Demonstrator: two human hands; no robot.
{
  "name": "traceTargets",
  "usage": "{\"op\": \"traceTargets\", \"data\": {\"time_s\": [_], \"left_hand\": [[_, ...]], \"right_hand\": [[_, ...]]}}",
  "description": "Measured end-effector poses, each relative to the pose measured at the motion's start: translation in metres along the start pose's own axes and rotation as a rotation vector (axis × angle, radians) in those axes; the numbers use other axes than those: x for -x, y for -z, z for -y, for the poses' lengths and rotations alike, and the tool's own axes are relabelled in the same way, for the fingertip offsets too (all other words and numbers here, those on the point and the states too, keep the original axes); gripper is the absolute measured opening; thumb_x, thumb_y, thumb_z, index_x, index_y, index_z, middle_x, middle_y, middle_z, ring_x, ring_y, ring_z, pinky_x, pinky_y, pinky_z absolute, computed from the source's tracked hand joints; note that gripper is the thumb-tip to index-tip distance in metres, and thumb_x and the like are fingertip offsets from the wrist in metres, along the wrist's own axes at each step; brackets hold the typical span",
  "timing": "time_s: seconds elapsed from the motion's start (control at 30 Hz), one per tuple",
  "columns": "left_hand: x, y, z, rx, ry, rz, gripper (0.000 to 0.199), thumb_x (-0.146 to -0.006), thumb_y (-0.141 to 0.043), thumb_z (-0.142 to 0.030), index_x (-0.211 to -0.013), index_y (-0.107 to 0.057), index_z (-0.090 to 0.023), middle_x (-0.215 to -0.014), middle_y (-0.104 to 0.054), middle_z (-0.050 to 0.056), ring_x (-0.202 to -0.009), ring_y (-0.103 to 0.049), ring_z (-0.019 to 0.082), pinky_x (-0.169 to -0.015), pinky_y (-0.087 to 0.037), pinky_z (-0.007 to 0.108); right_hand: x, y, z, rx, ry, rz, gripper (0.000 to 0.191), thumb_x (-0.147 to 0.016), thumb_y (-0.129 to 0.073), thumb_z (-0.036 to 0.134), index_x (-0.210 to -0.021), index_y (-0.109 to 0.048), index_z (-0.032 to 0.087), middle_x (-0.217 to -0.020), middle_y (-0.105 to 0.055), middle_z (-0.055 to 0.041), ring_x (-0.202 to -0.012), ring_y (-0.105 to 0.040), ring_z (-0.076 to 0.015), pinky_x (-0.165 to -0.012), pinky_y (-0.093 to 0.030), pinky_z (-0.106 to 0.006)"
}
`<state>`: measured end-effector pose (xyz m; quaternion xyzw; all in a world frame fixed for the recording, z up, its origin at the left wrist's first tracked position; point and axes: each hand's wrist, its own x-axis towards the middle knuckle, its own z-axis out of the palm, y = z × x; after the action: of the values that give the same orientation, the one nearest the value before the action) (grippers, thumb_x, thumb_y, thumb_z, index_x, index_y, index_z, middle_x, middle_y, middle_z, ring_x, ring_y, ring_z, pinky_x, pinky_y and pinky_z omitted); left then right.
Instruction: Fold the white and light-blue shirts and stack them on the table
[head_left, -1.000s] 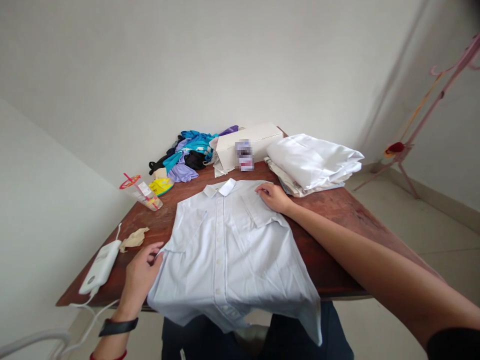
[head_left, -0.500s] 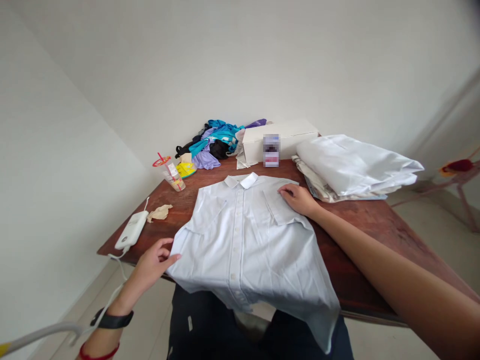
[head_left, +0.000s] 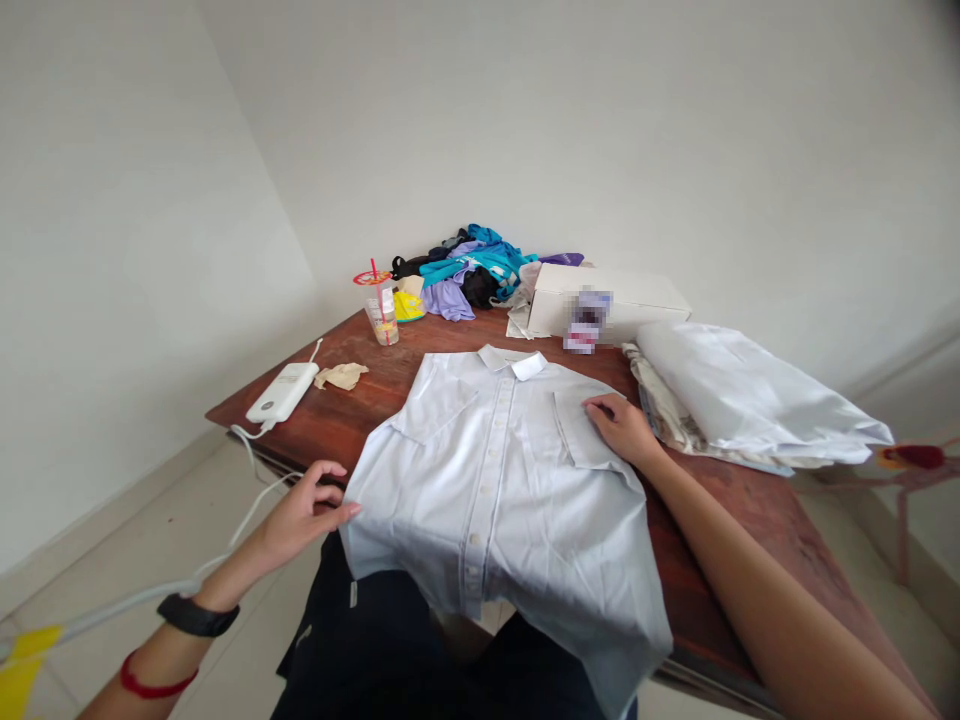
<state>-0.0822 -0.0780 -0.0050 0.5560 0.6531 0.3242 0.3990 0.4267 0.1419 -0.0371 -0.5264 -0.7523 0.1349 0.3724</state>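
A white short-sleeved button shirt [head_left: 495, 480] lies front up on the dark wooden table [head_left: 742, 520], its collar toward the wall and its hem hanging over the near edge. My left hand [head_left: 307, 510] is at the shirt's left side edge, fingers curled but apart, the thumb against the fabric. My right hand [head_left: 621, 425] rests on the sleeve at the right, near the shoulder, with its fingers loosely bent over the cloth and not gripping it.
Around the shirt are a power bank [head_left: 283, 393] with a cable, crumpled paper [head_left: 342, 376], a drink cup [head_left: 382, 315], piled clothes [head_left: 480, 270], a white box [head_left: 637, 300] and stacked white packages [head_left: 757, 390] at the right.
The view has tilted and shifted, so the table and its objects sit further right in the picture. Both hands keep nearly the same places on the shirt.
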Motion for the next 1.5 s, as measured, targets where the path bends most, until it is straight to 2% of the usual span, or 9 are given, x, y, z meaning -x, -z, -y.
{"op": "traceTargets", "data": {"time_s": [0.2, 0.37, 0.5, 0.67, 0.8, 0.9, 1.1, 1.4, 1.5], "left_hand": [[0.012, -0.010, 0.023, 0.097, -0.094, -0.037, 0.054, -0.085, -0.072, -0.050, -0.116, -0.036, -0.025, -0.073, -0.055, -0.008, -0.062, -0.052, 0.013, -0.061, -0.041, 0.025], [0.017, -0.016, 0.029, 0.120, -0.107, -0.030, 0.044, -0.087, -0.070, -0.052, -0.106, -0.040, -0.026, -0.072, -0.050, -0.007, -0.064, -0.046, 0.014, -0.061, -0.040, 0.024], [0.022, -0.026, 0.034, 0.102, -0.083, -0.052, 0.042, -0.088, -0.068, -0.054, -0.103, -0.041, -0.026, -0.072, -0.046, -0.007, -0.066, -0.044, 0.014, -0.062, -0.041, 0.023], [0.027, -0.033, 0.039, 0.109, -0.062, -0.118, 0.039, -0.089, -0.065, -0.057, -0.099, -0.044, -0.025, -0.067, -0.043, -0.008, -0.059, -0.045, 0.014, -0.055, -0.038, 0.022], [0.024, -0.024, 0.034, 0.077, -0.111, -0.252, 0.036, -0.088, -0.065, -0.055, -0.101, -0.051, -0.025, -0.084, -0.064, -0.002, -0.079, -0.065, 0.019, -0.070, -0.050, 0.023], [0.016, -0.012, 0.025, 0.007, -0.119, -0.349, 0.034, -0.087, -0.063, -0.057, -0.097, -0.055, -0.025, -0.084, -0.067, -0.001, -0.079, -0.068, 0.021, -0.071, -0.052, 0.025], [-0.018, 0.011, 0.012, -0.085, -0.140, -0.539, 0.037, -0.082, -0.061, -0.064, -0.094, -0.060, -0.029, -0.093, -0.071, 0.001, -0.086, -0.069, 0.027, -0.079, -0.055, 0.033], [-0.044, 0.037, 0.034, -0.358, -0.125, -0.550, 0.039, -0.086, -0.055, -0.061, -0.113, -0.064, -0.035, -0.099, -0.072, 0.001, -0.080, -0.070, 0.029, -0.073, -0.055, 0.039], [-0.045, 0.041, 0.024, -0.456, -0.235, -0.597, 0.038, -0.089, -0.050, -0.058, -0.112, -0.068, -0.033, -0.114, -0.070, 0.006, -0.096, -0.069, 0.035, -0.086, -0.054, 0.047]], "right_hand": [[-0.001, 0.003, 0.019, 0.068, 0.047, 0.080, 0.034, -0.092, -0.050, 0.042, -0.099, -0.073, 0.018, -0.105, -0.074, -0.0145, -0.103, -0.068, -0.0295, -0.098, -0.051, -0.045], [-0.006, -0.009, 0.079, 0.066, 0.139, 0.288, 0.034, -0.097, -0.050, 0.040, -0.119, -0.069, 0.022, -0.125, -0.068, -0.0127, -0.117, -0.065, -0.0285, -0.100, -0.052, -0.045], [-0.028, -0.042, 0.130, 0.035, 0.180, 0.451, 0.037, -0.097, -0.055, 0.039, -0.129, -0.065, 0.024, -0.136, -0.064, -0.0106, -0.125, -0.061, -0.0268, -0.105, -0.049, -0.043], [-0.067, -0.102, 0.161, 0.100, -0.012, 0.481, 0.046, -0.096, -0.058, 0.040, -0.136, -0.061, 0.017, -0.133, -0.066, -0.0141, -0.115, -0.065, -0.0256, -0.102, -0.049, -0.039], [-0.083, -0.136, 0.166, 0.285, -0.054, 0.447, 0.055, -0.098, -0.054, 0.048, -0.145, -0.055, 0.019, -0.154, -0.050, -0.0135, -0.143, -0.044, -0.0308, -0.117, -0.034, -0.048], [-0.088, -0.149, 0.162, 0.391, -0.070, 0.426, 0.060, -0.101, -0.045, 0.055, -0.152, -0.047, 0.023, -0.164, -0.038, -0.0108, -0.150, -0.033, -0.0335, -0.117, -0.030, -0.057], [-0.111, -0.164, 0.151, 0.448, -0.117, 0.377, 0.063, -0.102, -0.039, 0.058, -0.155, -0.044, 0.024, -0.165, -0.037, -0.0106, -0.149, -0.034, -0.0354, -0.115, -0.030, -0.058], [-0.166, -0.174, 0.132, 0.442, -0.163, 0.359, 0.060, -0.102, -0.041, 0.057, -0.153, -0.046, 0.025, -0.166, -0.036, -0.0098, -0.149, -0.034, -0.0355, -0.117, -0.028, -0.058], [-0.171, -0.173, 0.130, 0.404, -0.165, 0.342, 0.056, -0.101, -0.045, 0.054, -0.150, -0.051, 0.026, -0.166, -0.037, -0.0091, -0.149, -0.034, -0.0351, -0.118, -0.026, -0.058]]}}
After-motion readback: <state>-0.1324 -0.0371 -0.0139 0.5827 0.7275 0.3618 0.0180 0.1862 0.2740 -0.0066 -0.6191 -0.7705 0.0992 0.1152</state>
